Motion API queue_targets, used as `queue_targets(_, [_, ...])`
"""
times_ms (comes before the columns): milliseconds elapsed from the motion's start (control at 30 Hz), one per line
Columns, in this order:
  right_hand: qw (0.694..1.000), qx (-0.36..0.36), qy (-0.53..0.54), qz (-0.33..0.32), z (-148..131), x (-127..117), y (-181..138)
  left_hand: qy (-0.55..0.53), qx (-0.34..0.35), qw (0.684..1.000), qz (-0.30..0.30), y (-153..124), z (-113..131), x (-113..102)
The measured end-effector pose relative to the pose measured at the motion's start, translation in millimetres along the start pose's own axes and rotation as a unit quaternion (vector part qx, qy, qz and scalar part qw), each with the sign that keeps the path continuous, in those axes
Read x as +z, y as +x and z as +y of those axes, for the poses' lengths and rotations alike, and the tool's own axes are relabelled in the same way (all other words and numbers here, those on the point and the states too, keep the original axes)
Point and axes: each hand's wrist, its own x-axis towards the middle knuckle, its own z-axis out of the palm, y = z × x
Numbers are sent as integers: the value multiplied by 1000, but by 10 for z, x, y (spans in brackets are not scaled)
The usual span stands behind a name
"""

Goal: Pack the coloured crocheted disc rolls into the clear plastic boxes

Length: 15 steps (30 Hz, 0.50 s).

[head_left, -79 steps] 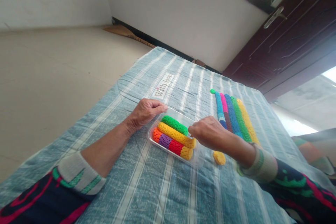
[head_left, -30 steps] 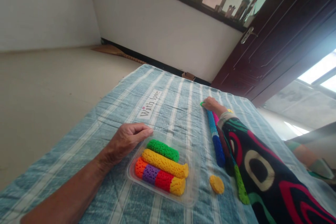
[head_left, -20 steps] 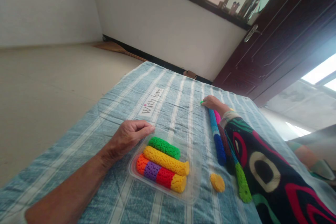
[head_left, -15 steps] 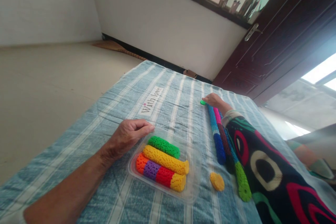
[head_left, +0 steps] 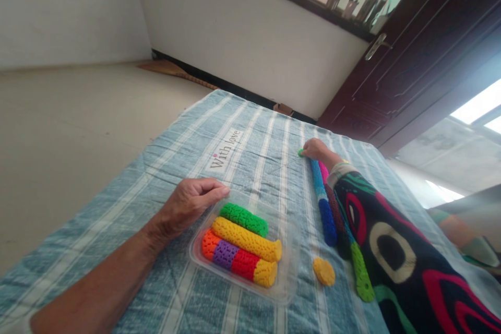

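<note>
A clear plastic container [head_left: 287, 271] lies on the striped cloth, holding a green knitted roll [head_left: 245, 218], a yellow one [head_left: 246, 239] and a roll in orange, purple, red and yellow [head_left: 227, 254]. My left hand [head_left: 193, 195] is closed at its far left corner, thumb and fingers pinching the rim. Farther off, my right hand [head_left: 316, 148] has its fingers closed on a small green disc [head_left: 301, 152] at the cloth. Long knitted strips, one of them blue [head_left: 324, 209], extend toward me from beneath that hand; my sleeve partly covers them.
A yellow disc [head_left: 324, 271] rests right of the container, near the green end of a strip [head_left: 362, 276]. The cloth [head_left: 164, 167] carries a "With love" print. Beyond its far edge are a wall and a dark red door [head_left: 407, 62].
My right hand has shifted slightly left with the green disc, its fingers curled more over it. My left hand and the container have hardly moved.
</note>
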Motion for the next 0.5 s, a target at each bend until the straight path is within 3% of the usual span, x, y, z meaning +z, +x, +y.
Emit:
queue_targets(200, [999,-43,-7,13,-192,-120,-172,-10,-4,1000,4,-3,7,2])
queue_targets(333, [994,-111,5,16,-359,-293,-509,-12,-9,1000,-1,-10,27,5])
queue_targets(433, [980,-193,42,9,-501,-468,-966,-8,-5,1000,-3,-19,41,12])
queue_targets(500, [942,-315,112,19,-600,-575,-1341,1,2,1000,-1,-23,51,20])
